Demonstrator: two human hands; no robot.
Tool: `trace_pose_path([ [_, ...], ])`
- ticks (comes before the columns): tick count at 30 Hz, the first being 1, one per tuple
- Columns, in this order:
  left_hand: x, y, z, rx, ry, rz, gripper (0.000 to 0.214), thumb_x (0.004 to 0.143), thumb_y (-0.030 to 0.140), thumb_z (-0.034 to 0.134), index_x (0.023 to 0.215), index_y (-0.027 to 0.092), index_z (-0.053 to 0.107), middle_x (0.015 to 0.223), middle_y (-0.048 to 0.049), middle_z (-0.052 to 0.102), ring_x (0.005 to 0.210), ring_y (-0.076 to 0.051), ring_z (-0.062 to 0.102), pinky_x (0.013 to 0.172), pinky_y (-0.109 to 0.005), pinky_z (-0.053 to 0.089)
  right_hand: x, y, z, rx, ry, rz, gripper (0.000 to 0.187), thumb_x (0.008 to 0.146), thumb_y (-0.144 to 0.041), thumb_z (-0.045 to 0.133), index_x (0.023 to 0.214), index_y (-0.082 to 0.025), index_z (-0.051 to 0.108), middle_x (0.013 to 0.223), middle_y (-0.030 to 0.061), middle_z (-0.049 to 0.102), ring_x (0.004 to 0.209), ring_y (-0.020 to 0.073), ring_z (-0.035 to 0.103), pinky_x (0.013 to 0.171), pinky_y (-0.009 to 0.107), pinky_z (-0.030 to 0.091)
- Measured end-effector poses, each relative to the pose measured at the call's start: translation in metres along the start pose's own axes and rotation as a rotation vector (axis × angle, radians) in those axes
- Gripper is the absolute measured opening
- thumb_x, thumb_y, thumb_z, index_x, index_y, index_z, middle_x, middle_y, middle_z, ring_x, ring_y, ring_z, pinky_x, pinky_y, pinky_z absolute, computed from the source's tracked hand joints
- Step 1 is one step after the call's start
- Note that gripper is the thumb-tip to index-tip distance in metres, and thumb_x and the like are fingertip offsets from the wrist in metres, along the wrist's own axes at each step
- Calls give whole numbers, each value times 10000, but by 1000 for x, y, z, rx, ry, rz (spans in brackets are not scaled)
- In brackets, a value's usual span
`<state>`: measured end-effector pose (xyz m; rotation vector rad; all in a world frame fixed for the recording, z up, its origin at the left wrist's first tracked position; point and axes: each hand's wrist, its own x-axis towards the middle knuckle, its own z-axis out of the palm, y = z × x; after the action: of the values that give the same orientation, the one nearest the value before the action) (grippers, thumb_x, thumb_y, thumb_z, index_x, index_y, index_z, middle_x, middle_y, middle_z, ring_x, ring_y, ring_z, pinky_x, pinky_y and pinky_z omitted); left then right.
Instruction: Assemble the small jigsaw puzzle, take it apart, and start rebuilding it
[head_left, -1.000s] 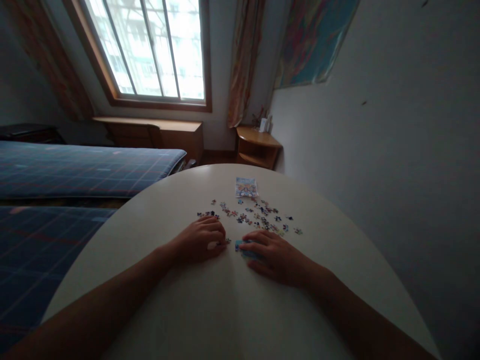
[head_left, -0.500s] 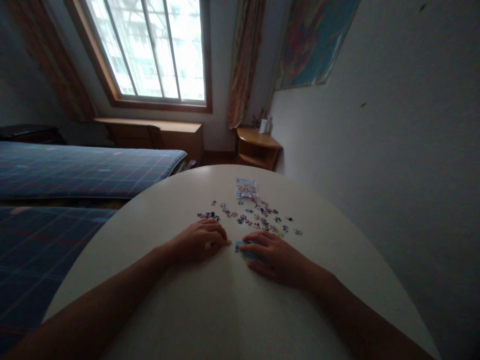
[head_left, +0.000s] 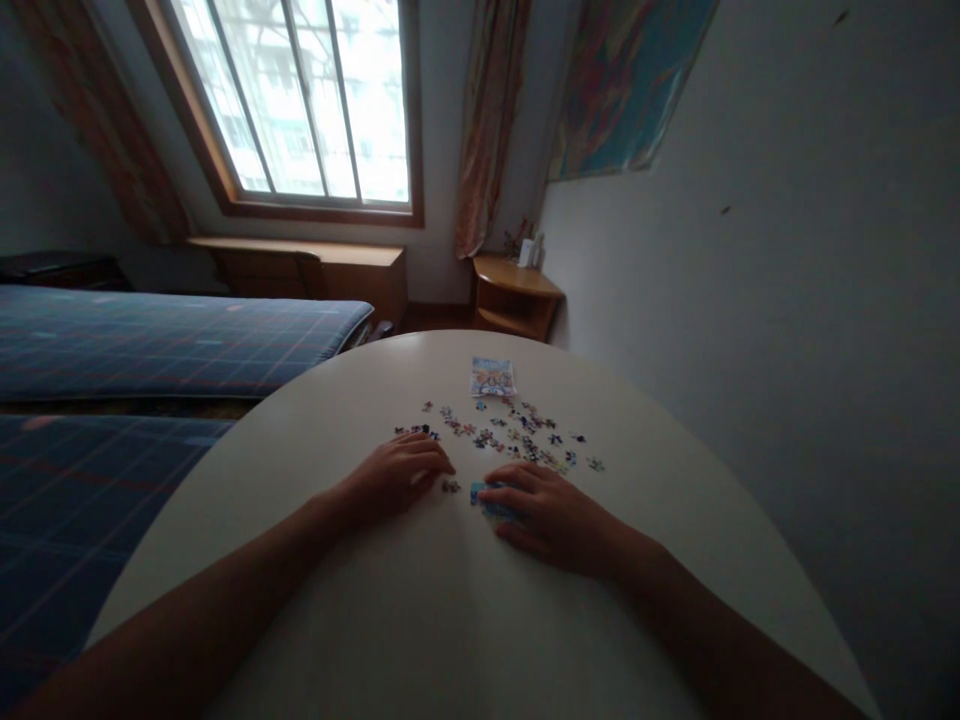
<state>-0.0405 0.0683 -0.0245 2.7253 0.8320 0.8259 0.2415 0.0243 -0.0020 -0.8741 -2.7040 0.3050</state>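
My left hand (head_left: 401,470) is at the left of the scattered puzzle pieces, its fingers curved and apart. Just beyond its fingertips, a small pair of puzzle pieces (head_left: 451,487) lies on the table, not gripped. My right hand (head_left: 536,505) rests with fingers spread over a blue section of joined puzzle pieces (head_left: 478,493), hiding much of it. Loose puzzle pieces (head_left: 525,425) are strewn beyond both hands. Behind them lies a small picture sheet (head_left: 493,377) with a colourful print.
The round white table (head_left: 360,610) fills the foreground. To its left are beds with blue plaid mattresses (head_left: 172,340). A wooden corner stand (head_left: 517,278) and a desk (head_left: 360,255) stand beyond the table, below a bright window (head_left: 300,100). A white wall (head_left: 750,300) rises at the right.
My left hand has drawn slightly up and back, leaving the small pieces by its fingertips uncovered on the table. My right hand stays in place on the joined pieces.
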Motion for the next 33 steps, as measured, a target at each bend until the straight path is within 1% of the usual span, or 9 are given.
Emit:
trace_pose_path([
  [3, 2, -5, 7, 85, 97, -151, 218, 952, 198, 491, 1048, 225, 685, 1020, -64, 708, 960, -198, 633, 891, -358, 512, 0, 1, 1, 1, 6, -6, 361, 951, -362, 550, 1297, -266, 587, 1317, 100, 598, 1222, 227, 544, 1044, 443, 433],
  [5, 6, -9, 10, 173, 95, -269, 223, 961, 239, 500, 1103, 235, 673, 1101, -64, 695, 1022, -215, 623, 930, -383, 500, 0, 2, 2, -1, 4, -6, 367, 949, -360, 554, 1303, -268, 583, 1315, 97, 599, 1223, 228, 542, 1044, 444, 433],
  [8, 18, -18, 9, 312, 44, -410, 251, 974, 260, 485, 1144, 238, 668, 1194, -65, 672, 1117, -243, 595, 981, -423, 460, -1, 3, 4, -10, 11, -4, 368, 944, -351, 563, 1302, -269, 584, 1316, 93, 600, 1227, 231, 539, 1050, 451, 429],
  [12, 40, -34, 4, 368, -28, -426, 278, 975, 272, 472, 1158, 222, 674, 1211, -77, 670, 1134, -273, 572, 1007, -454, 416, -1, 4, 6, -14, 34, -19, 367, 936, -347, 578, 1293, -265, 591, 1303, 97, 611, 1220, 231, 548, 1044, 444, 437],
  [16, 60, -49, 5, 390, -118, -446, 255, 954, 276, 490, 1066, 230, 715, 1162, -71, 687, 1077, -262, 590, 965, -404, 431, -1, 5, 6, -2, 41, -18, 360, 940, -355, 575, 1290, -270, 592, 1305, 92, 609, 1222, 226, 548, 1045, 433, 439],
  [21, 72, -60, 8, 398, -149, -527, 229, 896, 251, 528, 1015, 207, 718, 1096, -96, 694, 1068, -277, 595, 935, -389, 445, -2, 5, 6, 3, 48, -28, 363, 947, -371, 564, 1294, -268, 589, 1306, 88, 609, 1228, 221, 541, 1054, 430, 429],
  [24, 76, -63, 6, 373, -164, -564, 181, 849, 264, 580, 930, 186, 722, 1035, -110, 708, 1021, -285, 620, 903, -379, 465, -2, 4, 5, -3, 40, -28, 368, 947, -361, 564, 1300, -260, 586, 1300, 93, 613, 1226, 226, 542, 1050, 433, 432],
  [29, 75, -61, 4, 306, -124, -586, 119, 805, 270, 635, 888, 210, 694, 869, -56, 724, 916, -247, 654, 832, -330, 487, -1, 4, 6, -10, 61, -31, 361, 935, -357, 586, 1281, -257, 601, 1285, 98, 624, 1213, 226, 555, 1037, 428, 440],
  [33, 67, -47, 4, 249, -19, -557, 98, 848, 239, 612, 923, 202, 664, 889, -54, 720, 909, -240, 648, 843, -350, 482, -1, 4, 6, -12, 61, -28, 358, 934, -359, 583, 1275, -254, 607, 1286, 94, 626, 1203, 229, 560, 1040, 434, 437],
])
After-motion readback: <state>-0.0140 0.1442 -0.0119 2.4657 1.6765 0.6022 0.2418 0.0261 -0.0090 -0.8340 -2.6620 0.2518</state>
